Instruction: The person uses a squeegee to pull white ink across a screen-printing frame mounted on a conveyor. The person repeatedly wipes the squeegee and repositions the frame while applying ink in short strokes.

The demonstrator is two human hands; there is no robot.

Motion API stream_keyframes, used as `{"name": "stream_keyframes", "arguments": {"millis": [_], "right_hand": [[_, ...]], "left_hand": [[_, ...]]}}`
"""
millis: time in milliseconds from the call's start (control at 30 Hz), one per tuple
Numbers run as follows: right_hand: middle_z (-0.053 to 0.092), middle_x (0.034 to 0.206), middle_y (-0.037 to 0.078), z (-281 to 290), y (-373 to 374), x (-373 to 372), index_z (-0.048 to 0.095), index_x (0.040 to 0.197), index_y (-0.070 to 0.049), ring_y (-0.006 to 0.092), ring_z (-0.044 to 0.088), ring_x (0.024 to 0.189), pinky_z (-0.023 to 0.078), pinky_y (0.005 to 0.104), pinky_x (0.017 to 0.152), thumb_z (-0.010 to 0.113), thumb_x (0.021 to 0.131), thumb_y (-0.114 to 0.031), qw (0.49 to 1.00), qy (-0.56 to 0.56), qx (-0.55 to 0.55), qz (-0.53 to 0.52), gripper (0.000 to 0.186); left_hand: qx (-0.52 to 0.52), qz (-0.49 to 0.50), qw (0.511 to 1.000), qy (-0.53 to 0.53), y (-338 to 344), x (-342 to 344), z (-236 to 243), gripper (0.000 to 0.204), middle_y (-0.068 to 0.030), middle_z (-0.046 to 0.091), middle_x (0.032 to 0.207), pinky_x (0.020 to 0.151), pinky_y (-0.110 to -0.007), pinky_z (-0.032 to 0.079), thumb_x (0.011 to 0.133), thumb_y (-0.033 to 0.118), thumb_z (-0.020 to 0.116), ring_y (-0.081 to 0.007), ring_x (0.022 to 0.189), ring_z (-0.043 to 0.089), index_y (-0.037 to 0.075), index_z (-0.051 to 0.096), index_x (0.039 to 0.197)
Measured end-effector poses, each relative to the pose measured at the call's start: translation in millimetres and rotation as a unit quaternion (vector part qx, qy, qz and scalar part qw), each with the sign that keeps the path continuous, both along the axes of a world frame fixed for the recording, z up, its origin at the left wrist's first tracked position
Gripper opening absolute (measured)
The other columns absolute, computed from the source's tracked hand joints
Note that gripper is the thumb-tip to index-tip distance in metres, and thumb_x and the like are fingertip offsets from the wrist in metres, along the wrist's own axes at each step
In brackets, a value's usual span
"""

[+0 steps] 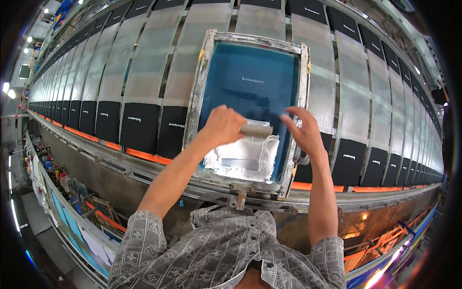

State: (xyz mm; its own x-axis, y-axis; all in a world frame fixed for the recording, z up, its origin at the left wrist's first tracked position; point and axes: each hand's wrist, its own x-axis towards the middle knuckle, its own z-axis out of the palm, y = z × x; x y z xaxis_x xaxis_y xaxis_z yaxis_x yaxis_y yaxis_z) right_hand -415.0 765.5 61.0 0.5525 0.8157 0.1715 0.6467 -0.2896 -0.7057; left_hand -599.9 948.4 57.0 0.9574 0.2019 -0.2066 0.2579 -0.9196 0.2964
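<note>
My left hand (224, 126) is closed round one end of the blurred squeegee (257, 130), seemingly just above the white ink (226, 153) in the near half of the frame (303, 77). My right hand (306, 135), half open and empty, is over the frame's right rail; I'd keep the squeegee level.

This is a screen-printing workshop, factory-like in scale: a framed screen (303, 82) with blue mesh (250, 60) and smeared white ink (222, 158) lies over some of the many long pale boards (149, 65), ranked side by side into the distance and carrying black cloth pieces (139, 130) with white printed marks. A metal rail (375, 199) runs along their near ends, and bright lamps (6, 87) shine at far left
</note>
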Motion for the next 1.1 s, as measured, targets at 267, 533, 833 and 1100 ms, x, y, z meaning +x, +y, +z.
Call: {"name": "stream_keyframes", "arguments": {"millis": [267,533,833,1100], "right_hand": [[0.068,0.075,0.016,-8.8,53.9,-27.0,0.068,0.082,-0.008,0.0369,0.066,0.075,0.052,0.0454,0.067,0.077,0.072,-0.023,0.963,0.003,-0.232,0.135,0.02],[0.061,0.059,0.011,-20.8,-25.6,-103.6,0.066,0.074,-0.011,0.0312,0.062,0.057,0.05,0.0425,0.059,0.079,0.073,-0.027,0.966,-0.034,-0.162,0.201,0.022],[0.069,0.075,0.012,3.0,68.1,-12.2,0.07,0.084,-0.011,0.0332,0.066,0.076,0.051,0.0434,0.07,0.079,0.072,-0.029,0.944,0.018,-0.296,0.141,0.023],[0.063,0.066,0.011,-29.5,26.4,-47.4,0.067,0.074,-0.01,0.0296,0.063,0.069,0.046,0.0428,0.074,0.079,0.071,-0.033,0.957,-0.095,-0.217,0.169,0.026]], "left_hand": [[0.002,0.039,0.998,0.044,7.5,29.0,-5.7,0.021,-0.0094,0.068,0.073,0.075,-0.041,0.05,0.069,0.034,0.076,-0.031,0.076,0.065,0.018,0.073,0.081],[-0.049,-0.002,0.993,0.108,-60.1,-52.9,-2.7,0.02,-0.0044,0.069,0.078,0.078,-0.035,0.047,0.069,0.03,0.077,-0.0236,0.073,0.065,0.017,0.073,0.084],[-0.019,0.038,0.997,0.058,20.3,43.9,-0.8,0.023,-0.0093,0.068,0.073,0.074,-0.041,0.052,0.067,0.032,0.078,-0.0291,0.077,0.066,0.017,0.074,0.084],[0.006,0.005,0.997,0.071,-15.2,10.1,0.8,0.018,-0.0064,0.07,0.078,0.078,-0.04,0.05,0.071,0.032,0.074,-0.027,0.077,0.067,0.017,0.071,0.08]]}}
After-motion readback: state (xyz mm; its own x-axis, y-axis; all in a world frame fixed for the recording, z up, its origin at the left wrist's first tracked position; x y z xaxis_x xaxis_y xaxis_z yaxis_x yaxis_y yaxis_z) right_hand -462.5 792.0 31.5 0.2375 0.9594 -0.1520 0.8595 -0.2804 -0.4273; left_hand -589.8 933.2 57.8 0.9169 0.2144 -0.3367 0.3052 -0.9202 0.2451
